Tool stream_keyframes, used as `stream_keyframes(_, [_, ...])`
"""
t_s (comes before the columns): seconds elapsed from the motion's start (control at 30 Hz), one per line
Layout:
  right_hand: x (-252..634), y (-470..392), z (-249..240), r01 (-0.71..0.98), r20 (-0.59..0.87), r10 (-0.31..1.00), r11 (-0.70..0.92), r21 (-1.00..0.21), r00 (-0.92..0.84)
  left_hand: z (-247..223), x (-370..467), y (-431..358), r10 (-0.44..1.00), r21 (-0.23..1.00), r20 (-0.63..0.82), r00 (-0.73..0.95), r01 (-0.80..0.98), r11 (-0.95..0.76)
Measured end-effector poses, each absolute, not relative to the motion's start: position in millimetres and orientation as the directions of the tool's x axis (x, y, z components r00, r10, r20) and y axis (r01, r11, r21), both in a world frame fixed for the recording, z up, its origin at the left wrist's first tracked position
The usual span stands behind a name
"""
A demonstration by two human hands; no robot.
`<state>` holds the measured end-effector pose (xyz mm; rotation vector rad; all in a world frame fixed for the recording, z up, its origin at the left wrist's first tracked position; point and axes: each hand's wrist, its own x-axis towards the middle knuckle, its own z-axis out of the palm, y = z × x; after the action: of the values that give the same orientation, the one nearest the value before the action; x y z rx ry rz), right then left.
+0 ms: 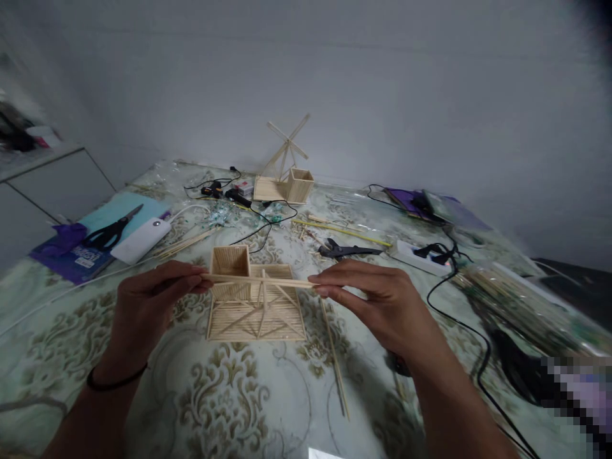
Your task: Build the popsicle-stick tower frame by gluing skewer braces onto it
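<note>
Between my hands runs a thin strip of wooden sticks (282,282), held level. My left hand (155,293) pinches its left end, and my right hand (370,293) pinches its right end. Below and behind the strip sits a stick model (287,319) with a slatted flat base, an open square box (230,260) at its back left and crossed sticks on the base. The strip passes in front of the box; whether it touches the model's upright I cannot tell. A loose stick (336,360) lies on the tablecloth to the right of the base.
A finished-looking stick windmill (289,143) with a box stands by the wall. Scissors (113,231) and a white power bank-like device (141,241) lie left. Cutting pliers (351,250), a power strip (423,258), a yellow stick (342,232) and bagged sticks (521,306) lie right. Black cables cross the cloth.
</note>
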<state>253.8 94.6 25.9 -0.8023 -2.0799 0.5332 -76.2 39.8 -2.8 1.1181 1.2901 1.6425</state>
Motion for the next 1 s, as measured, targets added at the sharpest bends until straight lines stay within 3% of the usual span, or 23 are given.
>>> stream_keyframes(0.6, [261.1,98.7,27.5,0.29,0.461,0.792,0.587,-0.756,-0.4,-4.8,-82.0,39.3,0.935,0.98,0.19,-0.301,0.005,-0.197])
stream_keyframes(1.0, [262.1,98.9,26.7,0.289,0.446,0.803,0.57,-0.769,-0.396,-8.4,-85.2,40.6,0.925,0.976,0.206,-0.319,-0.002,-0.218])
